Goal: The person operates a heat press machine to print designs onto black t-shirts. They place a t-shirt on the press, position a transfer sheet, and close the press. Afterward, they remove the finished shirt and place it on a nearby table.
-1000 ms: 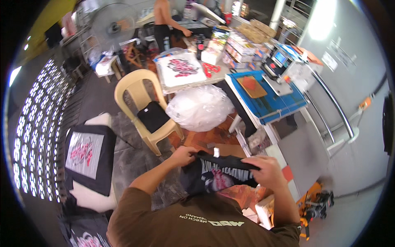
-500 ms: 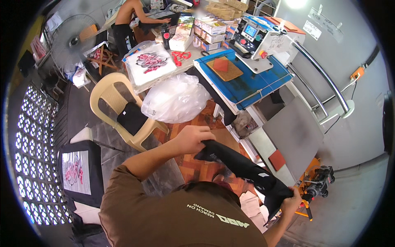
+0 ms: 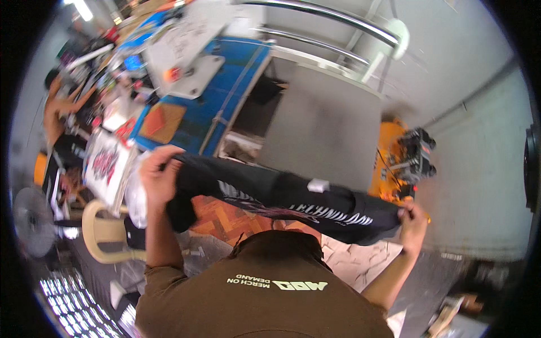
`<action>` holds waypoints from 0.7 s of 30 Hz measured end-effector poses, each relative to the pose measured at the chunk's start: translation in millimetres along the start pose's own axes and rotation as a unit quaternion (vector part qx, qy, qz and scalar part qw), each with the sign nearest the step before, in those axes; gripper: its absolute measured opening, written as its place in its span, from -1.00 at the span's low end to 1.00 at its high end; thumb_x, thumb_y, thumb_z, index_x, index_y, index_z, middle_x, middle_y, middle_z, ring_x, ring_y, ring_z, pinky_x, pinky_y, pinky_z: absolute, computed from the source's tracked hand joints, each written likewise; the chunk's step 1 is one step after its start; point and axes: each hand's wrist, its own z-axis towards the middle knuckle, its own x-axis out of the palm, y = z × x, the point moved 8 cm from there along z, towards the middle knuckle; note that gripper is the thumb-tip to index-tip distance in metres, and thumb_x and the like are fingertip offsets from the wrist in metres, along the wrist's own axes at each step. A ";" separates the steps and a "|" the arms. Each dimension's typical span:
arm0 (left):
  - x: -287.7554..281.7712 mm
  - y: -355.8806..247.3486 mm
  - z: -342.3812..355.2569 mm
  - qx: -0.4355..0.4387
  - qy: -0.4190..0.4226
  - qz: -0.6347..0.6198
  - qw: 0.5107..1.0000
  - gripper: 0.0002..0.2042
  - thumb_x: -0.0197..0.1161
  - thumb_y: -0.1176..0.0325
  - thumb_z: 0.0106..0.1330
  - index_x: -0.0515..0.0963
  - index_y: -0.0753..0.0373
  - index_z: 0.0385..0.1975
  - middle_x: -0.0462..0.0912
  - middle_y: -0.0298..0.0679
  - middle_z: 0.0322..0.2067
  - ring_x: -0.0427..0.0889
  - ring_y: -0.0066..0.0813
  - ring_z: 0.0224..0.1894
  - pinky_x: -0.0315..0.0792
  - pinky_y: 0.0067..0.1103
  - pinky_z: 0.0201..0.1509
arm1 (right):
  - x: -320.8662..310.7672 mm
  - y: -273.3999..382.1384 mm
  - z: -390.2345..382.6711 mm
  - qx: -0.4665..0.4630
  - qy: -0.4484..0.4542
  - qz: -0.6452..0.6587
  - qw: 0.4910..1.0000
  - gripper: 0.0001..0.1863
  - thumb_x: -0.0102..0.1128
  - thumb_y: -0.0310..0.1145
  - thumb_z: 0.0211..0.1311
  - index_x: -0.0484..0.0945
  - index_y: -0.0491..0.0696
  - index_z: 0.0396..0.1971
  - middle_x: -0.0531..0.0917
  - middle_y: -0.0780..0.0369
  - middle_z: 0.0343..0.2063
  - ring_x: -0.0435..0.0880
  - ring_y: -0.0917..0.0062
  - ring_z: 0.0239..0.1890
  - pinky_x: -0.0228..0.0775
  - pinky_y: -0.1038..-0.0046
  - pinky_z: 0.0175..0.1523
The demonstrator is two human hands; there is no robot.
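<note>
Stretched between my two hands is a black T-shirt (image 3: pixel 270 194), with light lettering and some pinkish print on its front. A small white label shows near the middle of its upper edge. My left hand (image 3: pixel 160 176) is closed on one upper end, beside the blue tabletop, and loose cloth hangs below it. The other end is pinched in my right hand (image 3: pixel 414 223). In front of the shirt lies the flat grey platen (image 3: pixel 327 121) of a press, and the shirt runs just short of its near edge.
A blue work surface (image 3: pixel 239 84) carries a brown board (image 3: pixel 163 121) and a white machine (image 3: pixel 186 48). An orange-and-black machine (image 3: pixel 414 155) stands right of the platen. At left are a cream plastic chair (image 3: pixel 104 231), a fan (image 3: pixel 34 219) and a stack with a printed sheet (image 3: pixel 107 160). Another person (image 3: pixel 59 115) works far left.
My view has swung right, toward the grey platen. The bunched black shirt is now raised and spread wider between both hands, and its lettering shows.
</note>
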 end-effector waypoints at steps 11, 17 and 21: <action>288.0 65.0 295.0 0.020 0.128 0.252 0.959 -0.69 0.28 0.16 0.11 0.73 0.15 -0.21 0.70 -0.02 -0.14 0.67 -0.03 -0.05 0.50 -0.33 0.11 | -10.8 28.5 307.9 -0.046 -0.090 -0.274 0.956 -0.64 0.26 -0.13 0.12 0.70 -0.05 -0.19 0.71 0.05 -0.18 0.68 0.17 -0.09 0.46 0.26 0.06; 428.3 195.4 255.7 -0.407 0.128 -0.108 0.898 -0.77 0.20 0.44 0.28 0.58 0.46 -0.15 0.71 -0.01 -0.37 0.75 -0.24 -0.41 0.68 -0.48 -0.33 | 72.3 -93.0 375.0 0.248 -0.103 -0.122 0.956 -0.66 0.15 -0.19 0.15 0.71 0.11 -0.09 0.71 0.12 -0.08 0.67 0.17 0.02 0.49 0.24 0.16; 458.2 203.9 233.4 -0.365 0.120 -0.152 0.911 -0.79 0.14 0.50 0.32 0.53 0.54 -0.16 0.69 -0.01 -0.40 0.74 -0.30 -0.47 0.69 -0.54 -0.42 | 92.4 -142.7 366.4 0.300 -0.144 -0.039 0.942 -0.64 0.15 -0.22 0.13 0.69 0.05 -0.07 0.71 0.09 -0.09 0.67 0.17 0.03 0.49 0.23 0.14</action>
